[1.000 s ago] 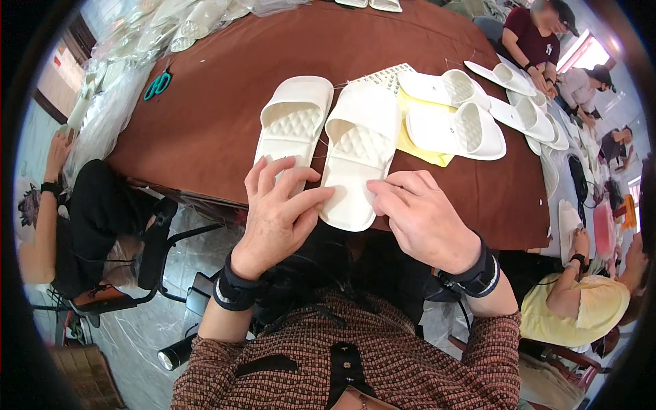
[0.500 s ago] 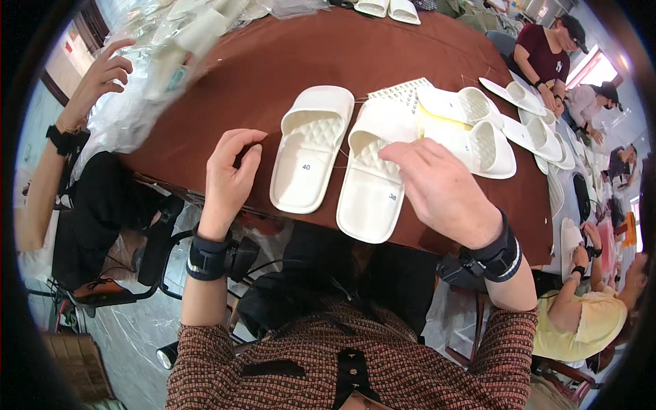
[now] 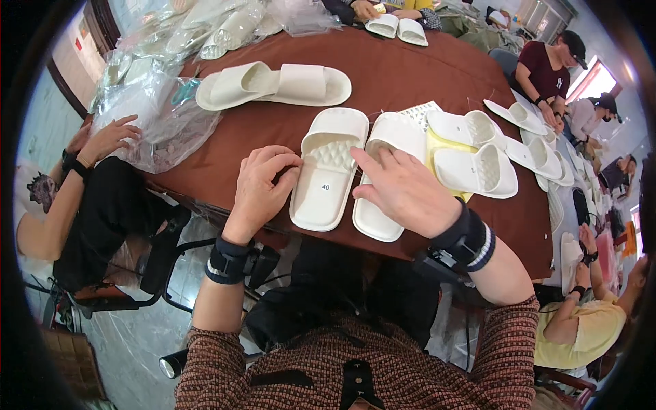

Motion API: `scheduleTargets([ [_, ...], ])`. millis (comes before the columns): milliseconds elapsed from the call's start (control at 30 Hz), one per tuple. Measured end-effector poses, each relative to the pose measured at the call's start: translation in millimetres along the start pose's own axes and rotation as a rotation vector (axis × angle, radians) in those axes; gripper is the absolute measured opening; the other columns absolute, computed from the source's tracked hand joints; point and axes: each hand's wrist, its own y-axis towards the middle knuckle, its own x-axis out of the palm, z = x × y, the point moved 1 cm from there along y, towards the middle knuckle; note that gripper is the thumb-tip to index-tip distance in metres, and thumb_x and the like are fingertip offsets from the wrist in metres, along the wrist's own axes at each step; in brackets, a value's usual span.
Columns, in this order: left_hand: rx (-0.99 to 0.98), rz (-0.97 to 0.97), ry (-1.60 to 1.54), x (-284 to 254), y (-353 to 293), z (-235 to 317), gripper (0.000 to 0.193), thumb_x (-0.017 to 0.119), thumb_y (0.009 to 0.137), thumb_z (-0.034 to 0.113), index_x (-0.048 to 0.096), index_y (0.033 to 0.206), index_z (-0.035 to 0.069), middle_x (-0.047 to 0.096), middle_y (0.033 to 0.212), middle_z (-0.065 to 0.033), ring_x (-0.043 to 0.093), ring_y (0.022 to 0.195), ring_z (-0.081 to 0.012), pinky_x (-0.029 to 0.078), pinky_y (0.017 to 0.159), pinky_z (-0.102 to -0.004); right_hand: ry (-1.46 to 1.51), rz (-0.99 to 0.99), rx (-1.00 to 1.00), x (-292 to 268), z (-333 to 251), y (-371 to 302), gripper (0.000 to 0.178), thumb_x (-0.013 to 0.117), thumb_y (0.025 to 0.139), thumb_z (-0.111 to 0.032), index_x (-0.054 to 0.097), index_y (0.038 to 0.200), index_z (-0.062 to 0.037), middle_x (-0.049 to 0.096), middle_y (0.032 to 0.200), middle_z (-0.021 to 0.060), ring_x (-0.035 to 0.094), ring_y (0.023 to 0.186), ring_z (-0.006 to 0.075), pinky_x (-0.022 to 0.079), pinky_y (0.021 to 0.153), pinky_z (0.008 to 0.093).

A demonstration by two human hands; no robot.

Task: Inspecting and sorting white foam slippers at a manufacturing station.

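Two cream-white slide slippers lie side by side in front of me, their open heels toward me. At the left slipper's (image 3: 321, 203) outer edge is my left hand (image 3: 263, 190), fingers bent, with a gap between thumb and forefinger; whether it touches the edge I cannot tell. My right hand (image 3: 412, 191) lies across the right slipper (image 3: 378, 220), its fingers spread over the strap opening and footbed, hiding part of both. Neither hand has lifted anything. A sheet of small dark-printed labels (image 3: 422, 117) lies partly under the right slipper's toe.
Another slipper pair (image 3: 307, 80) lies farther back. More slippers (image 3: 478, 167) rest right on a yellow sheet, beside others (image 3: 536, 154). Bagged slippers and clear plastic (image 3: 154, 123) cover the far left, near a co-worker's hands (image 3: 113, 140). Across the brown tabletop (image 3: 424, 65), another person handles slippers (image 3: 396, 29).
Another slipper pair now lies on the table at the back left. The left co-worker's raised hand has come down to the plastic. My right hand lies flatter over the right slipper.
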Motion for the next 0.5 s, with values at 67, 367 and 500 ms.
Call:
scheduleTargets([
  [67, 0.002, 0.001, 0.008, 0, 0, 0, 0.014, 0.064, 0.082, 0.006, 0.07, 0.095, 0.006, 0.066, 0.106, -0.007, 0.058, 0.104, -0.0274, 0.043, 0.094, -0.038, -0.009, 0.033, -0.01, 8, 2, 9, 0.052, 0.06, 0.093, -0.033, 0.046, 0.133, -0.0024, 0.056, 0.117, 0.0214, 0.054, 0.109, 0.0372, 0.044, 0.094, 0.0423],
  [367, 0.081, 0.009, -0.09, 0, 4, -3, 0.012, 0.065, 0.082, 0.005, 0.069, 0.093, 0.004, 0.067, 0.103, -0.0112, 0.061, 0.099, -0.0309, 0.046, 0.087, -0.0393, -0.094, 0.232, -0.057, 14, -1, 12, 0.035, 0.06, 0.09, -0.03, 0.056, 0.1, 0.0037, 0.059, 0.097, 0.0179, 0.054, 0.099, 0.031, 0.044, 0.088, 0.0404],
  [500, 0.042, -0.001, -0.099, 0, 3, -3, 0.011, 0.063, 0.083, 0.003, 0.068, 0.093, 0.003, 0.067, 0.104, -0.0126, 0.061, 0.099, -0.0309, 0.046, 0.088, -0.0397, 0.047, 0.363, -0.08, 7, 3, 4, 0.033, 0.057, 0.093, -0.028, 0.054, 0.095, 0.0042, 0.057, 0.097, 0.0188, 0.054, 0.099, 0.0336, 0.044, 0.089, 0.0389],
])
